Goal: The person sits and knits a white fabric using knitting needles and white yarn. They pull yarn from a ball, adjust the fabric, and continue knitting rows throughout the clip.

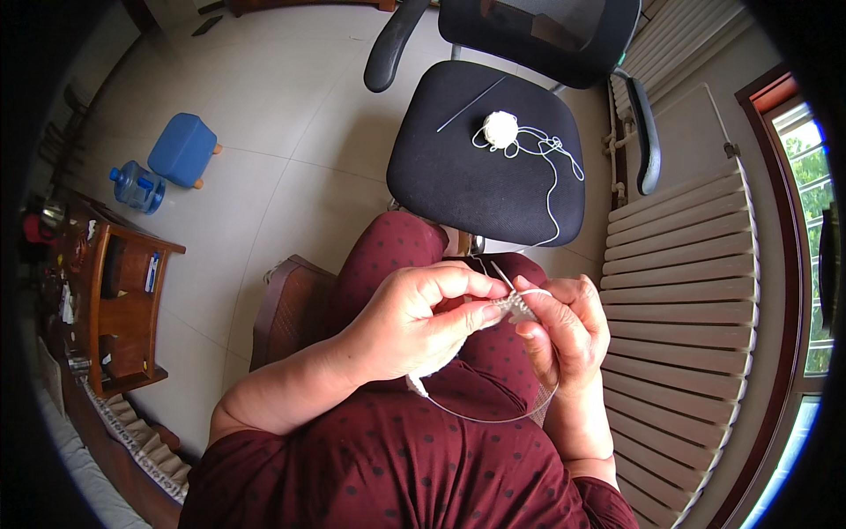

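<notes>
My left hand pinches a piece of white knitting between thumb and fingers above my lap. Close against it, my right hand grips the knitting at its right end, with yarn over the index finger. A knitting needle tip points up between the two hands. A thin cable loops below them, from the knitting's lower left corner to my right hand. White yarn runs from the work to a ball of white yarn on the black chair seat. A straight thin needle lies left of the ball.
A white radiator stands at the right beside a window. At the left are a blue stool, a blue water bottle and a wooden cabinet. The chair's armrests flank its seat.
</notes>
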`<state>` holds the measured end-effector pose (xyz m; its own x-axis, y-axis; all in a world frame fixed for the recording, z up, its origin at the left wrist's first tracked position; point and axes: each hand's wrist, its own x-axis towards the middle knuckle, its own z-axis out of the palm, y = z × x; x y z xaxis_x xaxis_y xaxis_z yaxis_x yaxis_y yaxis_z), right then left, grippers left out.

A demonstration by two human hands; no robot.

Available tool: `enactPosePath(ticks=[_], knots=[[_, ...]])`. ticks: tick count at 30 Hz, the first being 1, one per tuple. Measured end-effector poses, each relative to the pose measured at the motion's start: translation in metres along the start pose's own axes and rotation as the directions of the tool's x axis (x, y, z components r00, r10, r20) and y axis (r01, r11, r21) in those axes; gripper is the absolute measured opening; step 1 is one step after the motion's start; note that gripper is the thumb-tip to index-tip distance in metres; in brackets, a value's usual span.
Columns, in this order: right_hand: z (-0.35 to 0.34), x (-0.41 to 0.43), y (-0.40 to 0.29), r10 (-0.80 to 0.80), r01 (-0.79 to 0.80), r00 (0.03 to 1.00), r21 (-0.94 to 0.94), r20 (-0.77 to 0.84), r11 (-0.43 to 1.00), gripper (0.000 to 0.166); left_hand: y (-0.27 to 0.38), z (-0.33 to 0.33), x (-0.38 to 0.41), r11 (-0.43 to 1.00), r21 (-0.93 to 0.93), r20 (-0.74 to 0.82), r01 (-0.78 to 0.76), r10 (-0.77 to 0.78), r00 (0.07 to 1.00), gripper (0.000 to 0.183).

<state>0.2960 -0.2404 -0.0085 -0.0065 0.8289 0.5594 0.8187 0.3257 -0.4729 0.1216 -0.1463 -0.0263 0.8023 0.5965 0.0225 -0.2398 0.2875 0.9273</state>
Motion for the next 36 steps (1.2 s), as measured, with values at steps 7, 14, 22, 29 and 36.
enactPosePath(ticks=[7,14,22,29,36], knots=[[-0.006,-0.004,-0.009,0.044,-0.044,0.999,-0.046,-0.015,0.998,0.024,0.005,0.001,0.0,0.999,-0.027,-0.097,0.044,-0.046,0.994,0.013],[-0.005,-0.001,-0.009,-0.094,0.096,0.995,-0.073,0.029,0.993,0.024,-0.002,0.0,0.0,0.995,0.05,-0.147,-0.091,0.098,0.984,0.012],[-0.006,-0.002,-0.016,-0.085,0.096,0.995,-0.223,0.059,0.97,0.031,0.003,0.005,-0.001,0.991,-0.103,-0.185,0.082,-0.1,0.978,0.008],[-0.005,0.015,-0.004,0.038,-0.043,0.967,0.014,0.254,0.999,0.059,-0.011,0.01,-0.001,0.994,0.063,-0.06,-0.09,0.094,0.994,0.01],[0.003,0.012,-0.001,0.002,-0.002,0.999,-0.014,-0.032,1.0,0.046,-0.008,0.005,-0.002,0.98,0.125,-0.106,-0.155,0.168,0.98,0.008]])
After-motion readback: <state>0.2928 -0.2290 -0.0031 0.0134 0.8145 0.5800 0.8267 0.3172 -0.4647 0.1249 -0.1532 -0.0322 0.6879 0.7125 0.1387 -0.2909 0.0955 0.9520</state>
